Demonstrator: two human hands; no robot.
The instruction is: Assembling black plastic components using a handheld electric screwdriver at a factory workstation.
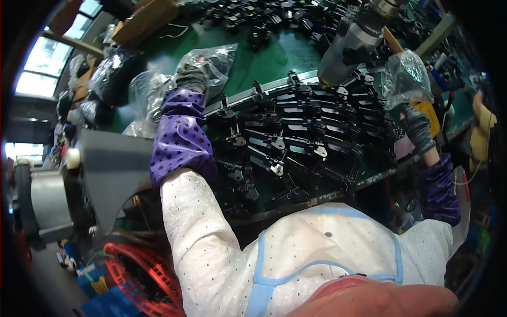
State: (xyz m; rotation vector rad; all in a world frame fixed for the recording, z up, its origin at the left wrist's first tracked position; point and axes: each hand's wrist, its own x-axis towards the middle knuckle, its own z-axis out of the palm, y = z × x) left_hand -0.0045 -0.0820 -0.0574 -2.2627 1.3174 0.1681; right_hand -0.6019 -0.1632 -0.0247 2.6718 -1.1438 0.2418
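Observation:
My left hand (191,79), in a grey striped glove with a purple star-patterned sleeve cover, is closed on a clear plastic bag (217,62) at the far left of the bench. Its fingertips are mostly hidden. At the right, my right hand (418,129), gloved the same way, grips the lower end of another clear plastic bag (405,76); what that bag holds cannot be made out. Between my hands many black metal hinge-like parts (301,124) lie in rows, some with shiny silver ends, against a metal bar (248,98).
A grey cylindrical machine head (348,53) stands over the far side of the green bench (288,50). Black parts (253,16) are heaped behind. A grey machine guard (113,169) is at the left, above a red basket (134,274). Another person's arm (480,113) shows at far right.

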